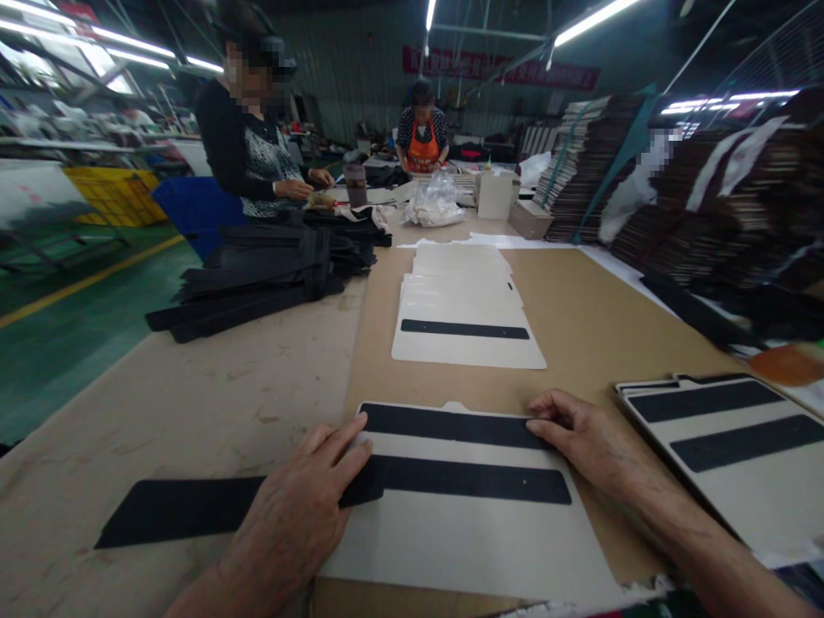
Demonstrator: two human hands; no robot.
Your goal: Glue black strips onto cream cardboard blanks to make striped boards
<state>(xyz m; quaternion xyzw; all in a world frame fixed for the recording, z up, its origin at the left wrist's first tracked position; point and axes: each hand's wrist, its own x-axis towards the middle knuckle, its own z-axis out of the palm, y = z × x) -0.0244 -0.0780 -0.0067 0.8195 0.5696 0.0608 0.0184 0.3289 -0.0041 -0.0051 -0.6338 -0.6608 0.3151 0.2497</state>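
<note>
A pale flat board (463, 541) lies in front of me with two black strips across it. The upper strip (451, 424) runs along the board's top edge; the second strip (476, 479) lies parallel below it. My left hand (302, 502) has its fingertips at the upper strip's left end. Another black strip (180, 508) passes beneath that hand, showing on both sides, its right end overlapping the second strip. At the upper strip's right end, my right hand (572, 429) is closed, with thumb and finger pinching the strip's corner at the board's edge.
Overlapping pale boards (463, 300) lie ahead, the nearest bearing one black strip. Boards with two strips (740, 438) are stacked at right. A heap of black strips (270, 266) sits at left. Two people (251, 129) work beyond; tall bundled stacks (585, 163) stand at back right.
</note>
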